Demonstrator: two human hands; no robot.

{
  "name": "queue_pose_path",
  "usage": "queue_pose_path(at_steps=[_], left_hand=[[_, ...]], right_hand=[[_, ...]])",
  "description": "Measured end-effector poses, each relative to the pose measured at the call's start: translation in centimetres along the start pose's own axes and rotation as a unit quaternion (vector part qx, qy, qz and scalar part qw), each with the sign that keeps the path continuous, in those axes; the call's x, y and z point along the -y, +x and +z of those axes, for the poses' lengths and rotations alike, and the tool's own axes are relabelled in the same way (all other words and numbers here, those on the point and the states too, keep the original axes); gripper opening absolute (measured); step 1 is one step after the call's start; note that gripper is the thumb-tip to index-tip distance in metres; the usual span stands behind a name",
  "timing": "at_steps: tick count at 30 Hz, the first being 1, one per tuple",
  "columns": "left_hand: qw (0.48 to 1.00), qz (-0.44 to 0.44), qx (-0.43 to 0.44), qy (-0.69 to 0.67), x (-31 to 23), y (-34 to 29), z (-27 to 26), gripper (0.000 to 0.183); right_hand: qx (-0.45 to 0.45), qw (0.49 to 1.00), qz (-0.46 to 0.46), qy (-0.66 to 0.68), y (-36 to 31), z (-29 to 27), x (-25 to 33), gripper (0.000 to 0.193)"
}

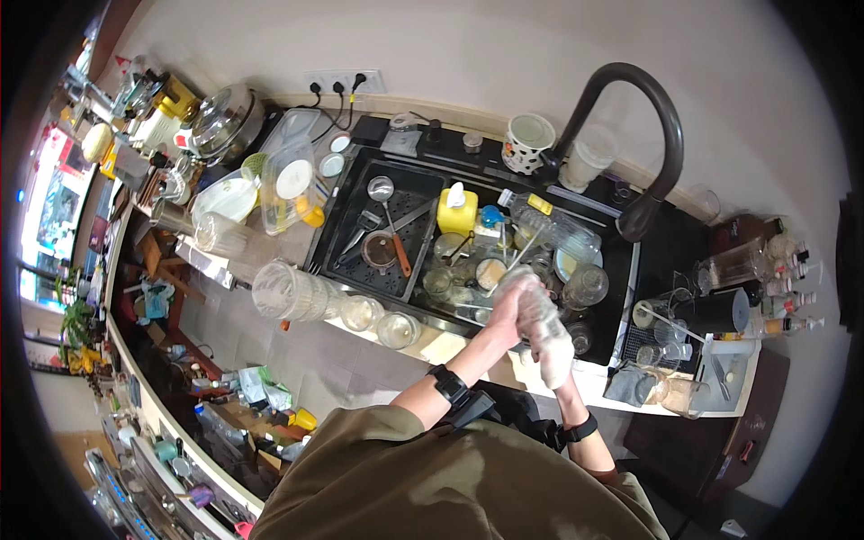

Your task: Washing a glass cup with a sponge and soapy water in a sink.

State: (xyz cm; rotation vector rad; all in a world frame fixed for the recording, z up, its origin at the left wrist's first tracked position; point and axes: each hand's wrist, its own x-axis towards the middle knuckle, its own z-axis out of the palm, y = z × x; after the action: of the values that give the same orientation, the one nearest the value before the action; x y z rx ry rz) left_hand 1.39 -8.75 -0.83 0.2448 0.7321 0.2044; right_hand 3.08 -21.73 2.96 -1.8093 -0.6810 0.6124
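Over the front edge of the sink (pixel 432 310), my left hand (pixel 506 313) and my right hand (pixel 556 360) are brought together around a clear, whitish glass (pixel 537 315). The left hand closes on its upper left side, while the right hand is at its lower end. Motion smears the glass and hides the exact finger positions. Below them in the basin lie glass jars and cups, a clear plastic bottle (pixel 576 236), a glass jar (pixel 587 286) and a yellow bottle with a white pump (pixel 457 211).
On the left drainer rest a ladle (pixel 381 189) and a small strainer (pixel 380 250). Stacked clear cups (pixel 288 292) and two glasses line the near counter edge. A black faucet (pixel 670 135) arches over the right side. More glasses and a black canister (pixel 724 310) stand right.
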Motion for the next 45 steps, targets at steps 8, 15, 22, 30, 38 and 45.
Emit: queue_pose_path(at_steps=[8, 15, 22, 30, 38, 45], left_hand=[[0.992, 0.003, -0.126, -0.016, -0.8, 0.3, 0.8, 0.022], [0.908, 0.358, -0.105, 0.189, 2.1, -2.1, 3.6, 0.036], [0.74, 0.462, 0.204, 0.445, 1.3, -5.3, 3.2, 0.052], [0.807, 0.295, 0.255, 0.444, -1.3, -4.8, 2.3, 0.057], [0.814, 0.016, 0.186, 0.551, -4.3, -3.6, 1.2, 0.058], [0.617, 0.035, 0.102, 0.78, -2.0, -3.2, 3.2, 0.057]], right_hand=[[-0.01, 0.931, 0.075, 0.356, -0.7, -1.8, 0.5, 0.042], [-0.3, 0.916, 0.057, 0.26, 1.6, 2.7, -0.7, 0.035], [-0.002, 0.765, 0.377, 0.522, 4.0, -2.3, -5.3, 0.022], [-0.124, 0.848, 0.259, 0.446, 4.5, -2.6, -4.3, 0.017], [-0.237, 0.904, -0.157, -0.319, 3.9, -3.3, -1.1, 0.008], [-0.083, 0.907, -0.241, -0.337, 4.9, -3.8, -2.9, 0.014]])
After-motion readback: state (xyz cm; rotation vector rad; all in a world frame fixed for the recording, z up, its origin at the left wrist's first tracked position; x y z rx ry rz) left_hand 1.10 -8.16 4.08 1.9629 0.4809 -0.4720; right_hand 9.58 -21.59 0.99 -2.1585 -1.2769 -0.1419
